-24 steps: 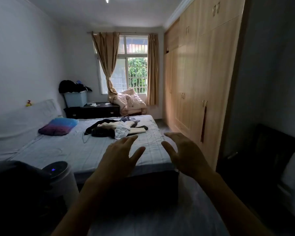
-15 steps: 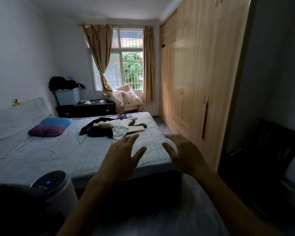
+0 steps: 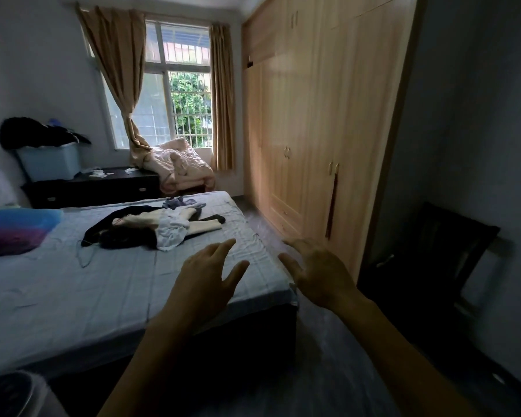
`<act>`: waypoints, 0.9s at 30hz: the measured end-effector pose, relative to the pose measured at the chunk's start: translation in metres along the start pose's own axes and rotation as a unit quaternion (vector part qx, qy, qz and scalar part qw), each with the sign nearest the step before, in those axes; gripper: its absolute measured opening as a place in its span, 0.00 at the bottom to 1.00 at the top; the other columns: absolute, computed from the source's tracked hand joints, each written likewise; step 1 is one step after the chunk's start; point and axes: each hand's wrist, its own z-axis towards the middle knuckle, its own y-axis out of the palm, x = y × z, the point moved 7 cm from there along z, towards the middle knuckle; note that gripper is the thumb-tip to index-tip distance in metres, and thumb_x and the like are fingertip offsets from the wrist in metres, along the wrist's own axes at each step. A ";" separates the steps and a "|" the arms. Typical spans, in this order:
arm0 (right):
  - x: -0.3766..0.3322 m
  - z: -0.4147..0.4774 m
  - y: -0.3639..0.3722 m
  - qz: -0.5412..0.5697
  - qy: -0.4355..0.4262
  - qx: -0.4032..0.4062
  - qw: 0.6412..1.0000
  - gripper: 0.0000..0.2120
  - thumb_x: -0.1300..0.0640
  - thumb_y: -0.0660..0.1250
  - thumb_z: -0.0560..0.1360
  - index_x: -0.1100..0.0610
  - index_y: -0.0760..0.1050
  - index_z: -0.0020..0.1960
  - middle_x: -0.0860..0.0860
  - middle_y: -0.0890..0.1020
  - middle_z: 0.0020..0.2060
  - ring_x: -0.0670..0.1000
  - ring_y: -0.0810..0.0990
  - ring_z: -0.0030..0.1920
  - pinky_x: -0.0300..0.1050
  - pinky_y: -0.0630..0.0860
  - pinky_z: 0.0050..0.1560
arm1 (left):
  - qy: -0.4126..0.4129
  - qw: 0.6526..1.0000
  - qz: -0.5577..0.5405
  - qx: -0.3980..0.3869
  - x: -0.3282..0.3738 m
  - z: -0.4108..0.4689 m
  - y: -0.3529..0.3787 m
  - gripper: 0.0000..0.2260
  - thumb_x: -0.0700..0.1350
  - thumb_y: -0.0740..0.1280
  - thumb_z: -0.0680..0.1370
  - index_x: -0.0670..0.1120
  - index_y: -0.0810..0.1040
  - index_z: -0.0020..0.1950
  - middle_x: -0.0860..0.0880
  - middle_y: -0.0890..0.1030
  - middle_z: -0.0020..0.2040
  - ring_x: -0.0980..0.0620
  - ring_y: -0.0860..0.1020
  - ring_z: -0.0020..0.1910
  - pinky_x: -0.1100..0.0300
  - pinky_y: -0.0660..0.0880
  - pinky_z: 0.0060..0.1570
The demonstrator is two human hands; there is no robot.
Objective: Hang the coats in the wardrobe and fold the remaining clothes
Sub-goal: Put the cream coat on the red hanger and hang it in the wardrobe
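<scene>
Wooden wardrobe (image 3: pixel 313 130): along the right wall, doors closed; I see nothing hung yet.
Clothes (image 3: pixel 151 230): a dark and pale heap on the far half of the bed (image 3: pixel 73 296), untouched; I can't tell coats from the rest.
Left hand (image 3: pixel 205 284): raised over the near bed corner, fingers spread, holding nothing.
Right hand (image 3: pixel 319 275): just right of it, fingers apart, also empty.
Change: I've closed on the bed since a moment ago; the heap sits nearer, hands as they were.
Meaning: I judge this to be the approach, with the first pick-up next and the heap not yet within reach.
</scene>
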 end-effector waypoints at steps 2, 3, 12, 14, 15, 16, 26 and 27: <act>0.022 0.020 0.008 0.013 0.008 0.001 1.000 0.22 0.41 0.56 0.79 0.48 0.67 0.69 0.48 0.73 0.66 0.48 0.72 0.63 0.42 0.66 0.58 | 0.007 1.000 -0.003 -0.006 0.000 0.027 0.018 0.27 0.62 0.57 0.77 0.54 0.60 0.74 0.51 0.66 0.73 0.53 0.65 0.69 0.52 0.64 0.68; 0.033 0.030 0.012 0.020 0.009 0.001 1.000 0.21 0.41 0.56 0.79 0.48 0.67 0.69 0.48 0.73 0.66 0.48 0.72 0.62 0.41 0.67 0.58 | 0.012 1.000 -0.003 -0.006 0.000 0.041 0.027 0.27 0.62 0.57 0.77 0.54 0.60 0.74 0.51 0.67 0.72 0.53 0.66 0.69 0.52 0.64 0.68; 0.153 0.138 0.047 0.027 0.044 -0.001 0.999 0.22 0.40 0.55 0.79 0.48 0.67 0.70 0.47 0.73 0.67 0.49 0.73 0.63 0.42 0.68 0.57 | 0.013 0.996 -0.020 -0.083 -0.002 0.172 0.135 0.26 0.62 0.57 0.77 0.55 0.62 0.73 0.51 0.68 0.71 0.52 0.68 0.68 0.54 0.67 0.66; 0.174 0.160 0.049 0.024 0.050 0.001 0.998 0.22 0.42 0.55 0.80 0.50 0.67 0.70 0.48 0.72 0.67 0.50 0.72 0.64 0.44 0.68 0.61 | 0.006 0.996 -0.017 -0.090 -0.006 0.198 0.153 0.26 0.62 0.56 0.77 0.54 0.62 0.73 0.50 0.68 0.71 0.52 0.68 0.68 0.53 0.67 0.66; 0.184 0.171 0.051 0.024 0.053 0.001 0.998 0.22 0.43 0.56 0.80 0.50 0.68 0.70 0.49 0.72 0.67 0.50 0.72 0.65 0.45 0.68 0.62 | 0.002 0.996 -0.017 -0.092 -0.007 0.211 0.160 0.26 0.62 0.56 0.77 0.54 0.62 0.73 0.50 0.68 0.71 0.51 0.68 0.67 0.53 0.67 0.66; 0.194 0.181 0.055 0.024 0.058 -0.003 0.998 0.22 0.43 0.56 0.80 0.51 0.68 0.70 0.49 0.72 0.68 0.51 0.71 0.65 0.46 0.68 0.63 | 0.000 0.995 -0.017 -0.096 -0.009 0.224 0.167 0.26 0.62 0.56 0.77 0.54 0.62 0.73 0.50 0.68 0.71 0.51 0.68 0.67 0.53 0.67 0.66; 0.290 0.274 0.109 0.020 0.105 -0.044 0.993 0.22 0.42 0.54 0.80 0.51 0.70 0.68 0.50 0.73 0.66 0.52 0.72 0.63 0.47 0.69 0.63 | -0.024 0.990 -0.025 -0.135 -0.064 0.343 0.239 0.28 0.63 0.54 0.77 0.53 0.62 0.74 0.49 0.68 0.71 0.49 0.70 0.65 0.53 0.68 0.65; 0.298 0.286 0.114 0.013 0.107 -0.049 0.993 0.22 0.42 0.53 0.80 0.52 0.69 0.69 0.50 0.73 0.66 0.52 0.72 0.64 0.47 0.69 0.63 | -0.024 0.991 -0.026 -0.132 -0.070 0.357 0.245 0.28 0.63 0.54 0.77 0.53 0.62 0.74 0.48 0.68 0.71 0.49 0.70 0.66 0.52 0.68 0.65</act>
